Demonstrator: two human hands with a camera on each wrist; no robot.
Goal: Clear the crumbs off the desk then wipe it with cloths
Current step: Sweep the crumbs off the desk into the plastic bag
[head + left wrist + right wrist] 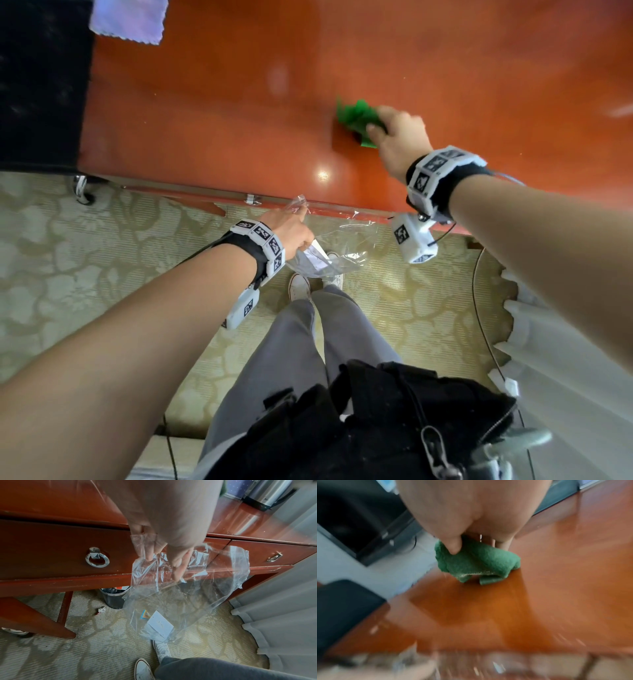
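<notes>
- Two hands were working: right hand [400, 137] gripped the bunched green cloth [356, 121], thumb and fingers curled round it, cloth down on the bench [212, 102] top, roughly mid-depth and toward the right end.
- Left hand [291, 233] pinched the rim of a clear plastic bag [180, 595] just below the bench's front edge; the bag hung open toward the floor.
- Judgement: the step was sweeping crumbs toward the front edge. To do it well: keep the cloth flat and pressed, pull in one straight pass to the edge, and hold the bag mouth tight against the edge, directly under the sweep line.
- Specks showed along the front edge at the right end in the left wrist view.
- Hard to read: right wrist view was motion-blurred, crumbs near the cloth not resolvable. Right fingers partly hidden under the cloth. Bag contents unclear beyond a white card [160, 626].
- Pale cloth [130, 20] at the far left corner was cut off by the frame.
</notes>
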